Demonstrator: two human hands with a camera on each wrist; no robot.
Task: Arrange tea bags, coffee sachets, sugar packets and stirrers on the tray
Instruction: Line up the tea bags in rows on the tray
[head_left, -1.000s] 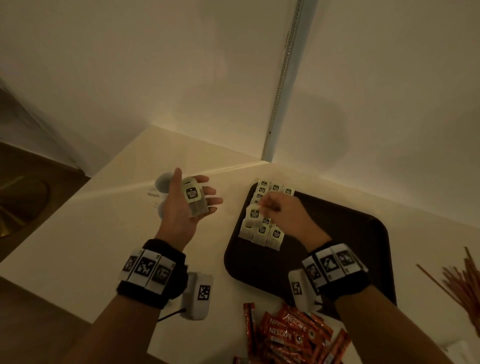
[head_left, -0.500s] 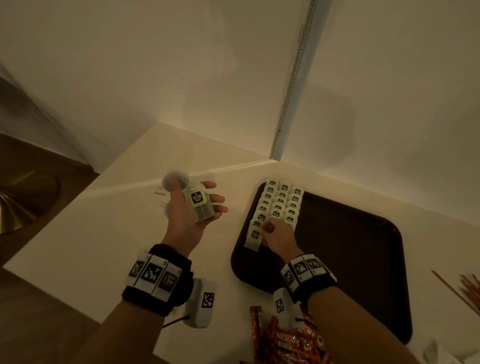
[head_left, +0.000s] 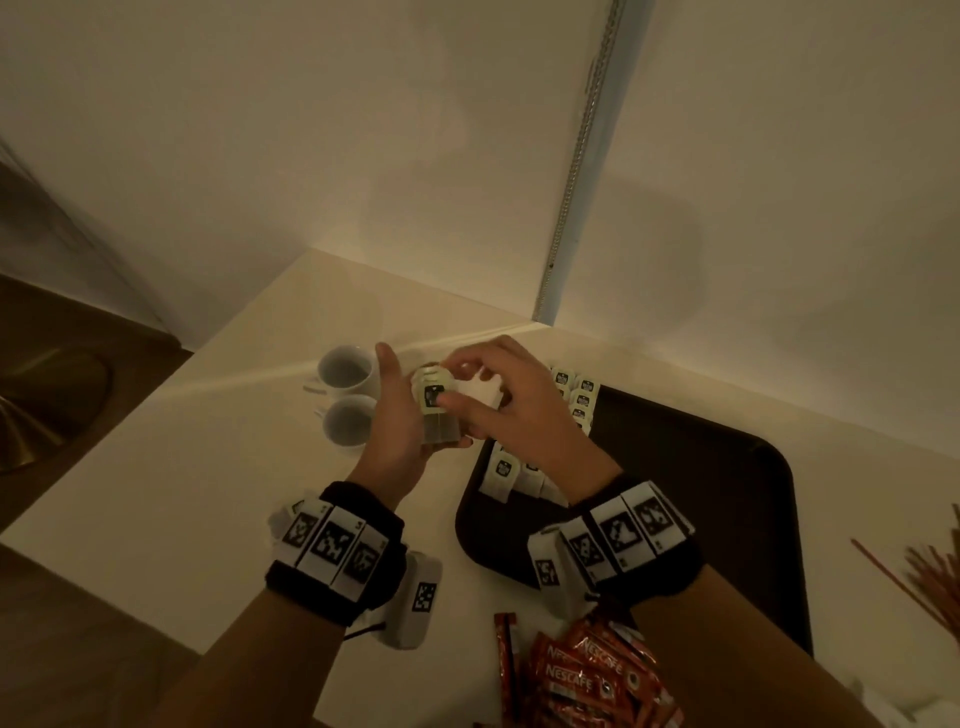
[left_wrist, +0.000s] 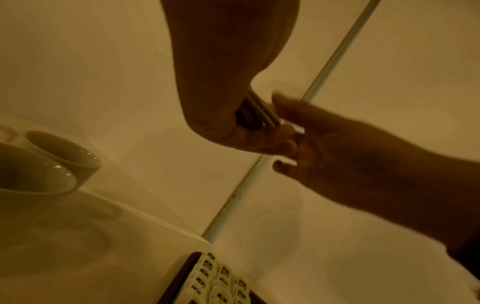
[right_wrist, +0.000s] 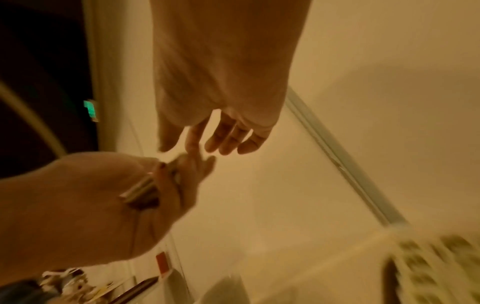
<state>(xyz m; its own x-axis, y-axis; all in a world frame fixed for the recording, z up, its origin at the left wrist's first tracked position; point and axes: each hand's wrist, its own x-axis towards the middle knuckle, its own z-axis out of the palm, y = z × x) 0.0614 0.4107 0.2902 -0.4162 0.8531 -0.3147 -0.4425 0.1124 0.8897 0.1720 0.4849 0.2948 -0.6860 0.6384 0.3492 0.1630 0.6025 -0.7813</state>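
In the head view you are in the tea-bag step: your left hand (head_left: 400, 421) cradles a small stack of tea bags (head_left: 435, 410) above the tabletop, between the two white cups (head_left: 347, 397) and the left edge of the dark tray (head_left: 727, 519), and your right hand (head_left: 511, 400) has reached across to it, thumb and forefinger closing on the top bag. I judge the next move calls for peeling off one bag only and carrying it to the tray's far-left corner, where rows of tea bags (head_left: 524, 467) already lie; a loose pinch could drag two. The coffee sachets (head_left: 587, 675) sit off the tray at the tabletop's near edge and the stirrers (head_left: 930, 577) at its right edge, both apparently waiting; I cannot pick out any sugar packets. In the left wrist view your left hand (left_wrist: 228, 115) has its fingers curled under the stack (left_wrist: 259, 115), grasping it edge-on, while the right hand's fingertips (left_wrist: 281, 107) meet the stack's outer face; the filled corner of the tray (left_wrist: 182, 277) shows below. In the right wrist view, which is blurred, your right hand (right_wrist: 221, 123) is half open with fingers hanging, the forefinger touching the stack (right_wrist: 145, 189) that the left hand (right_wrist: 103, 195) holds; whether the pinch is complete I cannot tell from here.
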